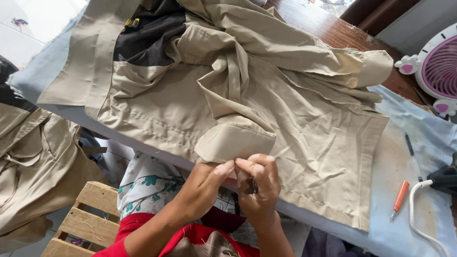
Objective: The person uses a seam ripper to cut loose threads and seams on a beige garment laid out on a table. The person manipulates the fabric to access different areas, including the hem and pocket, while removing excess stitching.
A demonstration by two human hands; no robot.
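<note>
My left hand (pixel 203 186) and right hand (pixel 259 189) pinched the near edge of the khaki garment (pixel 250 109) on the padded table (pixel 414 224); something small and dark between my right fingers stayed indistinct; a yellow tag (pixel 132 22) lay at the black lining (pixel 148 35).

2 hands (pixel 205 186), 1 khaki garment (pixel 290 121), 1 orange-handled tool (pixel 399 198), 1 pen (pixel 409 145), 1 fan (pixel 449 66).

Your hands, left (pixel 204 186) and right (pixel 258 184), meet at the table's (pixel 389 223) near edge, on the garment (pixel 240 98) spread across it. Right of the garment lie a seam ripper (pixel 399 197) and pen (pixel 409 145); behind them stands a fan (pixel 449 63).
</note>
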